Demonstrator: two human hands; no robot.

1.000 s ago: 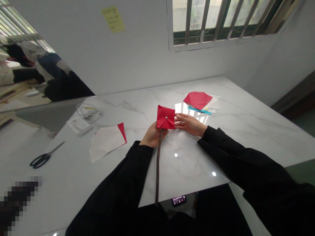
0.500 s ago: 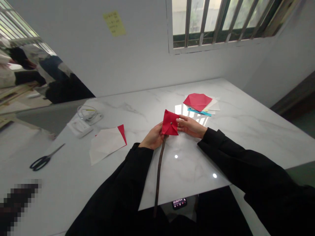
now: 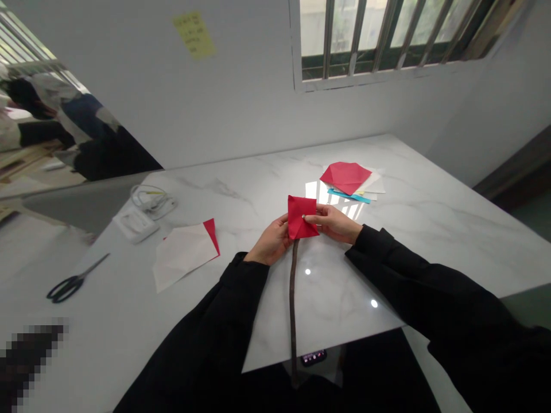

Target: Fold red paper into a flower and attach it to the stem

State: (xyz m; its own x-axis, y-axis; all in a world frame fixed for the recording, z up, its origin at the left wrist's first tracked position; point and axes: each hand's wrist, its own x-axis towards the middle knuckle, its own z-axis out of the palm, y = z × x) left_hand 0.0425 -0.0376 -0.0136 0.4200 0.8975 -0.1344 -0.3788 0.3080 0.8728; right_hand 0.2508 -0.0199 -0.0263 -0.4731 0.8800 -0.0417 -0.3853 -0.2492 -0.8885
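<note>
A folded red paper square point(image 3: 301, 216) is pinned at the top of a long dark stick point(image 3: 293, 304) that hangs down past the table's front edge. My left hand point(image 3: 271, 241) is closed on the stick's upper part, behind the paper's left side. My right hand point(image 3: 333, 222) pinches the small silver pin at the paper's right side, fingers pressed together. Both hands are above the white marble table point(image 3: 387, 246).
A red and white paper sheet point(image 3: 187, 249) lies left of my hands. Black scissors point(image 3: 73, 282) sit at the far left, a white charger with cable point(image 3: 144, 209) behind them. A stack of red, blue and white papers point(image 3: 350, 178) lies further back. A phone point(image 3: 313, 357) shows below the table edge.
The red paper has turned on the stick and shifted slightly right. My right hand moved from the paper's edge to a pinch at the pin. The stick's lower end swung right.
</note>
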